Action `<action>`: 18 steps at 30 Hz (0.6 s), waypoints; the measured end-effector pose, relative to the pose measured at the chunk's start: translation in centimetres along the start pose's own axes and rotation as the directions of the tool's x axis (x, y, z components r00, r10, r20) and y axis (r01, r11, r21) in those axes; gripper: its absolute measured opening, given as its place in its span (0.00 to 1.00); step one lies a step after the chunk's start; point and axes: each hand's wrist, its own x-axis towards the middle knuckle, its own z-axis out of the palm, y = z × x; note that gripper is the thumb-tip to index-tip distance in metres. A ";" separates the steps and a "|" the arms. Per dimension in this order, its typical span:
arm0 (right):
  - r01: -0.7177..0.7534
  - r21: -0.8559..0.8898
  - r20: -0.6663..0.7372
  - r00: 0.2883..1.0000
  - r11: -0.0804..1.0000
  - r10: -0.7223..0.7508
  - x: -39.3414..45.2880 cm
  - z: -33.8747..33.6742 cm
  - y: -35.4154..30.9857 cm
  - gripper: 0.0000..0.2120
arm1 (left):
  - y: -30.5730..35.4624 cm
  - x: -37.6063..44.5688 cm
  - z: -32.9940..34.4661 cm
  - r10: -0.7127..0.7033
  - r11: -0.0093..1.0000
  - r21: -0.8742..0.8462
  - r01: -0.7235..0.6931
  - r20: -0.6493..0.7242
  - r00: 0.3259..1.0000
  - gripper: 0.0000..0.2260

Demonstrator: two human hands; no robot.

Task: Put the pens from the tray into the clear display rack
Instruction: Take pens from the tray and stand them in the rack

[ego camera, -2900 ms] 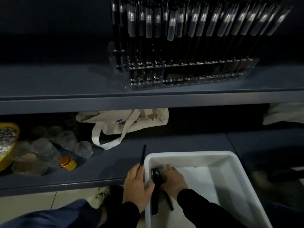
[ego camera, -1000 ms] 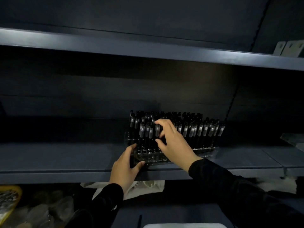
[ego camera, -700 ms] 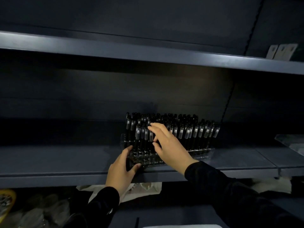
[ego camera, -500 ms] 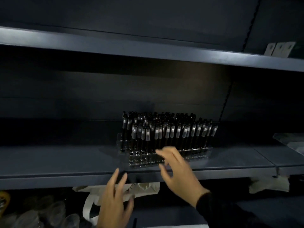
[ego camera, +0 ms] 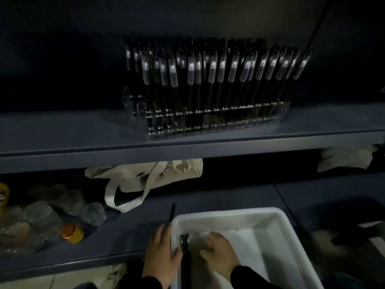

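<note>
The clear display rack (ego camera: 208, 122) stands on the upper shelf, packed with several upright black pens (ego camera: 191, 76) with silver clips. Below it, a white tray (ego camera: 279, 224) sits on the lower shelf. Two or three black pens (ego camera: 185, 245) lie along the tray's left wall. My left hand (ego camera: 162, 255) clasps the tray's left rim, thumb hooked inside. My right hand (ego camera: 220, 253) is inside the tray just right of those pens, fingers curled down onto the floor; its underside is hidden. One loose black pen (ego camera: 172, 213) lies outside the tray beside its far-left corner.
A cream tote bag (ego camera: 145, 178) lies at the back of the lower shelf. Clear plastic cups (ego camera: 41, 217) and an orange-capped bottle (ego camera: 71, 233) crowd the left. A pale cloth (ego camera: 345, 159) sits at the right. The upper shelf edge (ego camera: 83, 157) juts out above the tray.
Both hands left the rack and dropped to the tray. My view swung down from the upper shelf; the left hand now clasps the tray rim and the right hand is inside it.
</note>
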 end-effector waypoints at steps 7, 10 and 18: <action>-0.154 0.051 0.026 0.988 0.987 0.153 1.9 3.6 -1.6 0.11 | -1.3 0.3 0.7 0.043 0.998 0.056 -0.042 -0.010 0.999 0.32; -0.115 0.025 0.000 0.993 0.993 0.115 2.4 4.0 -2.5 0.10 | -1.2 0.2 0.8 0.070 0.996 0.050 -0.068 -0.043 0.997 0.41; 0.109 -0.187 -0.099 0.987 0.976 -0.129 2.7 4.1 -2.3 0.15 | -2.9 0.7 1.2 0.154 0.972 0.183 -0.149 -0.011 0.988 0.29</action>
